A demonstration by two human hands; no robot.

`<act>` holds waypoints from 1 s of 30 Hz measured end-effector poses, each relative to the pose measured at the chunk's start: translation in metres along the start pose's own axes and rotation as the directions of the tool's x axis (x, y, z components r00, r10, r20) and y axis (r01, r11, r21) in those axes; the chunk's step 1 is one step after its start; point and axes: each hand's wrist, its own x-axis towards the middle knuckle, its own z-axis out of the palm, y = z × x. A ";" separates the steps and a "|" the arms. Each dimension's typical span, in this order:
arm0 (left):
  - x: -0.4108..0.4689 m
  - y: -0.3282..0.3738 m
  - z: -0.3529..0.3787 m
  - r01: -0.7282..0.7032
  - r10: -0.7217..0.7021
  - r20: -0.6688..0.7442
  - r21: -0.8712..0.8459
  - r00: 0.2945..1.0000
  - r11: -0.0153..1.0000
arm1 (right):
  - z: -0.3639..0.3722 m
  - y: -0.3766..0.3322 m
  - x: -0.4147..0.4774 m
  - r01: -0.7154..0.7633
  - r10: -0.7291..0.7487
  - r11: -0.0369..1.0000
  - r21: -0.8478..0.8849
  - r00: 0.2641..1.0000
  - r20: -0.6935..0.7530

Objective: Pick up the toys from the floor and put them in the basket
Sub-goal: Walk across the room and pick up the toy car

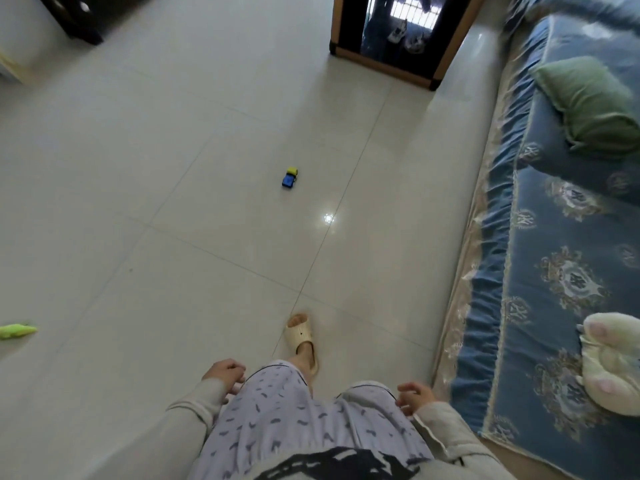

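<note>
A small blue and yellow toy truck [289,177] lies on the pale tiled floor, well ahead of my feet. A green toy [15,330] pokes in at the left edge of the floor. My left hand [225,370] hangs beside my left thigh, fingers loosely curled, holding nothing. My right hand [414,396] hangs by my right thigh, fingers apart and empty. Both hands are far from the toys. No basket is in view.
A sofa with a blue patterned cover [554,258] runs along the right, with a green cushion [588,102] and a cream plush paw [613,362] on it. A dark glass-topped table [398,39] stands ahead; dark furniture [74,19] is at top left. My slippered foot [301,337] steps forward.
</note>
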 end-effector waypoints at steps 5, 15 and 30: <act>0.020 0.127 -0.040 -0.098 0.097 0.018 0.066 0.995 0.993 | -0.024 -0.063 0.022 -0.049 0.049 0.999 -0.021 0.998 -0.028; 0.070 0.276 -0.072 -0.113 0.110 -0.039 -0.073 0.993 0.991 | -0.083 -0.229 0.093 -0.017 0.024 0.990 -0.140 0.998 0.050; 0.091 0.327 -0.026 0.210 -0.259 -0.081 -0.383 0.963 0.900 | -0.159 -0.596 0.170 0.348 -0.312 0.859 -0.376 0.937 0.155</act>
